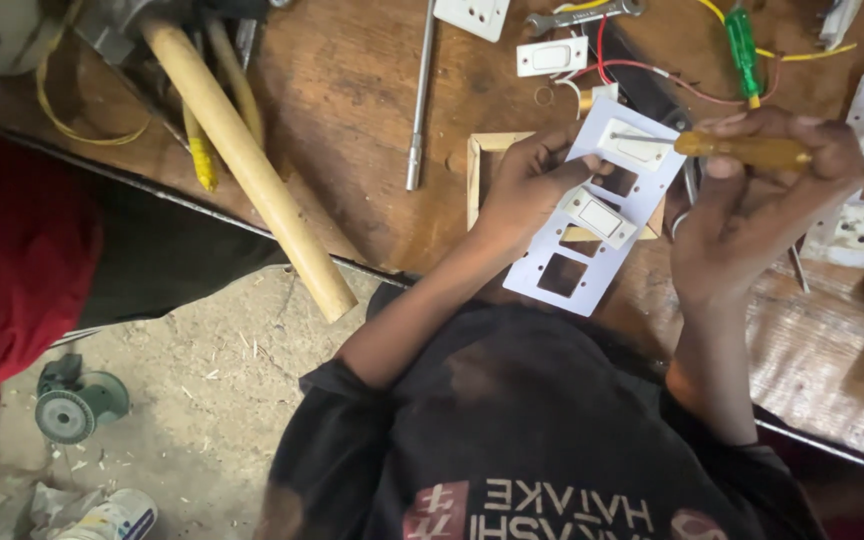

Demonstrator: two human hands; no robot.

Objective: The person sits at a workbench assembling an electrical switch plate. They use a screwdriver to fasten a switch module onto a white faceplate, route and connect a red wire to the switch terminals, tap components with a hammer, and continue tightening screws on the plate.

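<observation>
Faceplate (592,225), white with square cut-outs and two rocker switches: my left hand (527,190) pinches it, my right hand (752,200) grips a yellow-handled screwdriver (742,150).

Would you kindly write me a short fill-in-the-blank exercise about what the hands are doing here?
1. The right hand holds a screwdriver with a ____ handle.
2. The left hand steadies a white ____ with square cutouts.
3. A long wooden handle sticks out over the bench edge, on the ____ hand's side.

Missing words: yellow; plate; left
</observation>
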